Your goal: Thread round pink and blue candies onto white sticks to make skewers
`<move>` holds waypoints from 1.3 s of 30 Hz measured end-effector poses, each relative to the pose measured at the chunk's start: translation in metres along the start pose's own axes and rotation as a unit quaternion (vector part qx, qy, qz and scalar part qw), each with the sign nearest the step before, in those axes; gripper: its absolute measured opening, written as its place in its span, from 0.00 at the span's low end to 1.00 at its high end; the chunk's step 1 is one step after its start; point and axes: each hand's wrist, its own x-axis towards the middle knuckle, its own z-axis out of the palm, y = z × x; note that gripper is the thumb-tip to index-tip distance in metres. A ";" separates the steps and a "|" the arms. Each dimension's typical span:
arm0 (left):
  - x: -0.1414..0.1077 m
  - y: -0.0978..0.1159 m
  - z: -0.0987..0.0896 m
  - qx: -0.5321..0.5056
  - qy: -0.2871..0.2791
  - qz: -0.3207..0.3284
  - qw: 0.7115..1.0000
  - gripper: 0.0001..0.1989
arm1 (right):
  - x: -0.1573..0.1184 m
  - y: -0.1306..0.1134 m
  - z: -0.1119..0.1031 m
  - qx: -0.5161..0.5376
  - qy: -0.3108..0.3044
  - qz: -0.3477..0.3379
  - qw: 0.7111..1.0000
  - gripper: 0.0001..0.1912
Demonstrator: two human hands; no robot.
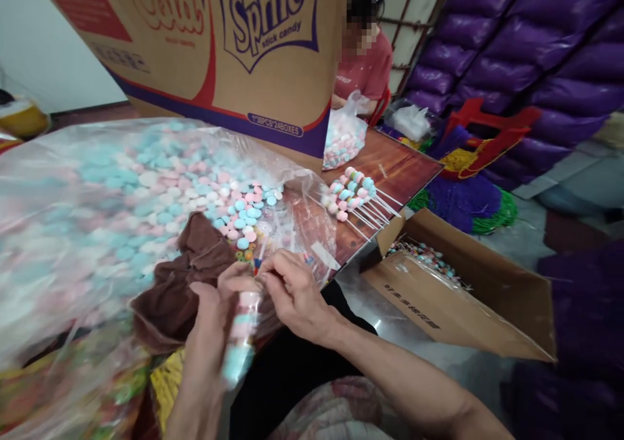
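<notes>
My left hand (211, 303) is wrapped round a clear-wrapped marshmallow stack (242, 336) in pink, white and pale blue, which tilts down toward my lap. At its upper end my right hand (298, 292) is closed in a pinch, its fingertips meeting those of the left. What lies between the right fingertips is too small and blurred to make out. A crumpled brown cloth (170, 290) lies just left of my hands. Beyond them, loose pastel marshmallows (246, 214) spill from a large clear plastic bag (312, 216).
A tall cardboard carton (273, 92) stands on the table (404, 160). Marshmallow skewers (351, 193) lie near its right edge. An open box (453, 297) below holds more sticks. Across the table sits a person (365, 63) by a marshmallow bag (345, 138). Purple packs (517, 43) are stacked behind.
</notes>
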 end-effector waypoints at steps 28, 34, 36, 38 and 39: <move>0.041 -0.058 0.090 0.655 -0.036 0.270 0.705 0.17 | -0.086 0.125 -0.188 0.351 0.435 0.329 0.761 0.10; 0.062 -0.050 0.064 0.765 0.017 0.232 0.601 0.24 | -0.069 0.151 -0.192 0.191 0.423 0.371 0.804 0.05; 0.068 -0.048 0.054 0.764 0.030 0.226 0.604 0.23 | -0.066 0.134 -0.156 0.124 0.352 0.313 0.873 0.07; 0.072 -0.044 0.043 0.746 0.041 0.223 0.626 0.22 | -0.062 0.113 -0.118 0.042 0.200 0.239 0.949 0.08; 0.075 -0.040 0.037 0.734 0.045 0.225 0.640 0.21 | -0.061 0.103 -0.101 -0.003 0.156 0.197 0.968 0.08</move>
